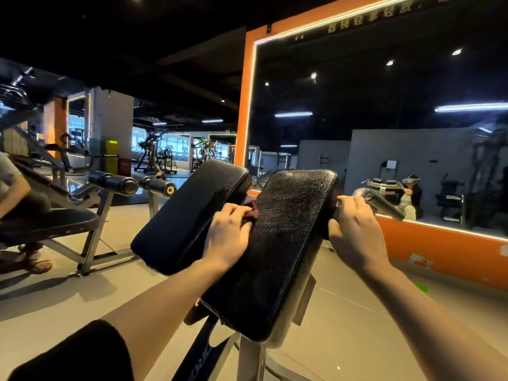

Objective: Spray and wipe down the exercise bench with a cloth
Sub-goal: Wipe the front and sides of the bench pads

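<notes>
The person's two bare forearms reach forward from the bottom of the view toward a pair of tilted black pads on an exercise bench. The right-hand pad [277,243], the nearer of the two, has a creased, shiny cover and rises from a grey metal post [251,358] below it. The left hand [229,232] lies on this pad's left edge, in the gap beside the left-hand pad [189,213], with its fingers curled and bunched around a dark red cloth [251,210] that pokes out past the knuckles and touches the pad surface. The right hand [354,229] sits at the pad's upper right edge, thumb against the pad's side and fingers curled over something small and pale; what it holds cannot be made out. Just beyond that hand a grey handle [382,202] juts out to the right of the pad. To the left of the pads stands another bench with foam rollers [129,184], where a seated person's arm and leg [16,199] show at the frame edge. Behind the pads an orange-framed wall mirror [384,119] reflects gym machines and ceiling lights.
</notes>
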Demonstrator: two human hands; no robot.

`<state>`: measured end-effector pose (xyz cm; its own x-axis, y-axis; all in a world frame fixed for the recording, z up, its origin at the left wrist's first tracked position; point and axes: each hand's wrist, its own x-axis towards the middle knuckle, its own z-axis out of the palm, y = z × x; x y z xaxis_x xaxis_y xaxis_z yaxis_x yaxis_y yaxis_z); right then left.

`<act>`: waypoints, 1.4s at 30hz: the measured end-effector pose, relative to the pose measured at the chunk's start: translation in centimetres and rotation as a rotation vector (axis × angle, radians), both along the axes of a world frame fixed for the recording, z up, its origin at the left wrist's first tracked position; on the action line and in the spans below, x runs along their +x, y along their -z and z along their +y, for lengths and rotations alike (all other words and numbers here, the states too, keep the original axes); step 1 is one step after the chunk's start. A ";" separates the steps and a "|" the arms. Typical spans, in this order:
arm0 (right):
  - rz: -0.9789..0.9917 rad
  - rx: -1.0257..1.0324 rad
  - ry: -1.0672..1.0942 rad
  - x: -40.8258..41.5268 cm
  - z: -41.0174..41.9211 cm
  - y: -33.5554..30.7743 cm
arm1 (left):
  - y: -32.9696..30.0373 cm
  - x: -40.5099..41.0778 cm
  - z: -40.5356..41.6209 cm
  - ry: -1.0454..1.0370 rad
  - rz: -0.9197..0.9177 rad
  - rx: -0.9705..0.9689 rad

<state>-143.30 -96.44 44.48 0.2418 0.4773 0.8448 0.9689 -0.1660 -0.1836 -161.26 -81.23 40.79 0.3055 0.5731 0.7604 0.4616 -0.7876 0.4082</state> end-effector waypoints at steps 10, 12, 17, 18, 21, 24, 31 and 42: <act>0.017 0.053 -0.056 -2.6 -0.2 0.3 | -0.1 1.9 -3.8 0.214 0.076 0.252; 0.017 0.041 -0.050 -2.4 -0.2 0.4 | 0.7 0.0 -0.7 0.060 0.072 0.103; 0.075 0.064 -0.055 -2.3 0.4 -0.1 | -2.5 0.4 -0.1 -0.050 -0.137 0.006; 0.078 0.068 -0.048 -2.4 0.6 -0.4 | -3.6 1.6 -1.1 0.031 -0.133 0.071; 0.062 0.077 -0.021 -2.4 1.0 -0.6 | -4.9 4.8 -3.8 0.224 0.006 0.166; 0.039 0.096 -0.037 -2.2 1.0 -0.2 | -4.2 4.6 -1.4 0.124 0.031 0.060; 0.034 0.126 -0.031 -2.5 1.3 -0.1 | -5.6 3.8 0.1 -0.070 -0.148 -0.016; 0.055 0.115 -0.042 -2.7 0.8 0.4 | -3.5 1.8 2.3 -0.254 0.023 -0.244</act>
